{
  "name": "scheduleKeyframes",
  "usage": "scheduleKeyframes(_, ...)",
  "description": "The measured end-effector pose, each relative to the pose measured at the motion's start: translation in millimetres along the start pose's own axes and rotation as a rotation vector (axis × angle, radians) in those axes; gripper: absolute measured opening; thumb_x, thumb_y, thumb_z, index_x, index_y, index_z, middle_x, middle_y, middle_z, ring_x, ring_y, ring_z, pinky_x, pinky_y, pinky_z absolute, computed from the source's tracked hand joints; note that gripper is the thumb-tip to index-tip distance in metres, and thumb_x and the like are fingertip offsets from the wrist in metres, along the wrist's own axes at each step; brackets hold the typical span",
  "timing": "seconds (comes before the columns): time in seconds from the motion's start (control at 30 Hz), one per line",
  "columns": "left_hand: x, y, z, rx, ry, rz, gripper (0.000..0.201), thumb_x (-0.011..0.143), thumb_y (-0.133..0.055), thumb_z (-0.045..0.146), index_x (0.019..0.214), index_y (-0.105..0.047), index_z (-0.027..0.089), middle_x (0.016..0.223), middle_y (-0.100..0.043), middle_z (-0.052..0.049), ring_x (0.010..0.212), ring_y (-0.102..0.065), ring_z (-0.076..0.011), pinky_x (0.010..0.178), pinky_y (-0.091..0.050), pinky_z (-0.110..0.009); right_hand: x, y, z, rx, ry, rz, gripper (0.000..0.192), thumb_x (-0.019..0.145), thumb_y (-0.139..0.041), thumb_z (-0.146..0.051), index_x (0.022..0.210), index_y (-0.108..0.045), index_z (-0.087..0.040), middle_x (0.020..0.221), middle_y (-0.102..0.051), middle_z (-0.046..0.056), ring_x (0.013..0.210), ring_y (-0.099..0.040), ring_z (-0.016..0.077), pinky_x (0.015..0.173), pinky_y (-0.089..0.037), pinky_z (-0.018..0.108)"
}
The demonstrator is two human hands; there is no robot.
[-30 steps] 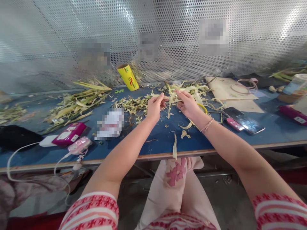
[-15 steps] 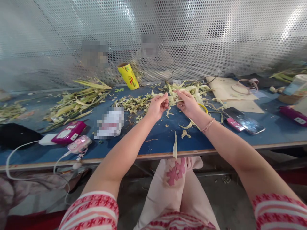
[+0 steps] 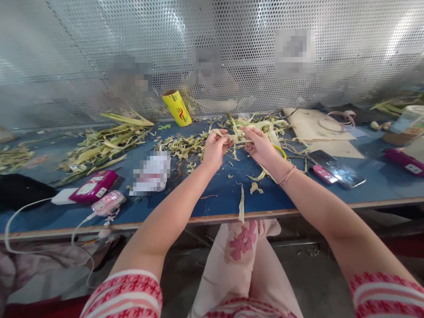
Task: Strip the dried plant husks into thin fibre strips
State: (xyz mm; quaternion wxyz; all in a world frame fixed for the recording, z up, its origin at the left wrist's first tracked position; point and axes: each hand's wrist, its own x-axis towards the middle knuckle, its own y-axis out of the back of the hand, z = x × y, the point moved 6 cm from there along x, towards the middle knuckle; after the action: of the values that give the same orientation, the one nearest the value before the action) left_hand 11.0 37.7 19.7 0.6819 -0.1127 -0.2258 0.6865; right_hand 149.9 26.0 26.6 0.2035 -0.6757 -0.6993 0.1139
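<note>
My left hand (image 3: 217, 149) pinches a pale, dried leaf strip (image 3: 237, 142) between thumb and fingers. From the other side my right hand (image 3: 257, 143) grips the same strip, which spans the short gap between both hands. Behind and to the right lies a heap of pale, curled dry leaves (image 3: 276, 123). Small shredded plant bits (image 3: 182, 143) are spread on the table to the left of my left hand. One loose leaf strip (image 3: 241, 203) hangs over the table's front edge, and a curled scrap (image 3: 255, 187) lies near it.
On the blue table (image 3: 212, 205) a yellow cardboard tube (image 3: 178, 108) leans by the perforated metal panel (image 3: 238, 26). A leaf pile (image 3: 109, 141), purple power bank (image 3: 95, 185) and pink charger (image 3: 108, 203) are left. A phone (image 3: 338, 168) and brown paper (image 3: 318, 126) lie right.
A pale piece now shows bent up over my left fingers, and the strip is more visible between my hands. My hands stay nearly in place.
</note>
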Motion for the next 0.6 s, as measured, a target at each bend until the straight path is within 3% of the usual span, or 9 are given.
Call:
scheduleKeyframes(0.2, 4.9, 4.6, -7.7, -0.059, 0.075, 0.017, 0.016, 0.091, -0.051, 0.021, 0.088, -0.066, 0.017, 0.066, -0.062, 0.001, 0.055, -0.054, -0.0079, 0.058, -0.046, -0.021, -0.9, -1.3, 1.8, -0.014, -0.006, -0.007, 0.012, 0.085, -0.072, -0.028, 0.085, -0.065, -0.018, 0.061, -0.034, -0.010, 0.043, -0.023, 0.0005, 0.041, -0.022, 0.018)
scheduleKeyframes(0.4, 8.2, 7.3, -13.9, -0.065, 0.140, -0.042, 0.057, 0.093, -0.039, 0.066, 0.078, -0.067, 0.018, 0.062, -0.060, -0.003, 0.059, -0.057, -0.0131, 0.058, -0.047, -0.026, 0.0, -1.0, 1.8, -0.015, -0.004, -0.010, 0.013, 0.084, -0.072, -0.029, 0.086, -0.065, -0.018, 0.060, -0.036, -0.010, 0.043, -0.025, 0.0002, 0.041, -0.023, 0.017)
scheduleKeyframes(0.5, 7.9, 6.3, -13.0, -0.042, 0.150, -0.066, 0.061, 0.092, -0.037, 0.069, 0.075, -0.066, 0.019, 0.061, -0.059, -0.004, 0.060, -0.058, -0.0144, 0.059, -0.047, -0.028, -0.3, -1.3, 1.1, -0.007, -0.007, -0.005, 0.013, 0.084, -0.072, -0.028, 0.085, -0.065, -0.017, 0.060, -0.038, -0.010, 0.042, -0.025, -0.0001, 0.041, -0.023, 0.017)
scheduleKeyframes(0.6, 6.4, 3.6, -10.7, -0.008, 0.100, -0.077, 0.047, 0.091, -0.051, 0.061, 0.075, -0.066, 0.019, 0.061, -0.057, -0.001, 0.057, -0.053, -0.0114, 0.059, -0.046, -0.026, -0.9, -1.6, 0.7, -0.011, -0.007, 0.002, 0.014, 0.083, -0.072, -0.029, 0.085, -0.064, -0.017, 0.060, -0.037, -0.011, 0.042, -0.026, -0.0001, 0.041, -0.024, 0.017)
